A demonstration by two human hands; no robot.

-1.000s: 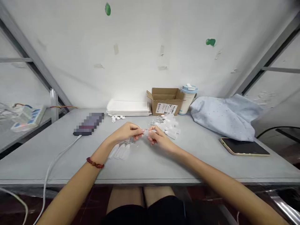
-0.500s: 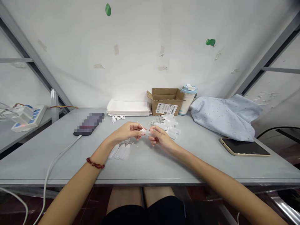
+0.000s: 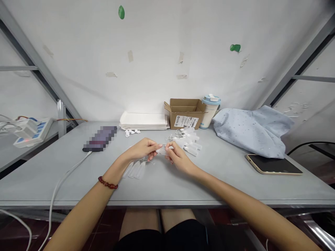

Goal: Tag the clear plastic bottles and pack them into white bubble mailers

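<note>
Both my hands meet over the middle of the grey table [image 3: 167, 184]. My left hand [image 3: 142, 150] pinches one end of a small clear plastic tube [image 3: 162, 150], and my right hand [image 3: 177, 158] pinches the other end, fingers closed. Just under my left hand lie three clear tubes [image 3: 134, 169] side by side with thin strings. Behind my right hand sits a loose pile of the same tubes [image 3: 187, 139]. A red bead bracelet [image 3: 108, 183] circles my left wrist.
At the back stand a stack of white sheets [image 3: 143, 120], an open cardboard box [image 3: 185, 112] and a lidded cup [image 3: 210, 108]. Small white caps [image 3: 131, 132] lie near the sheets. A phone on a cable [image 3: 99, 138] lies left, another phone [image 3: 274, 164] right, beside a pale blue cloth [image 3: 251, 129].
My hands have sunk slightly toward the table while still pinching the tube between them. Nothing else has moved.
</note>
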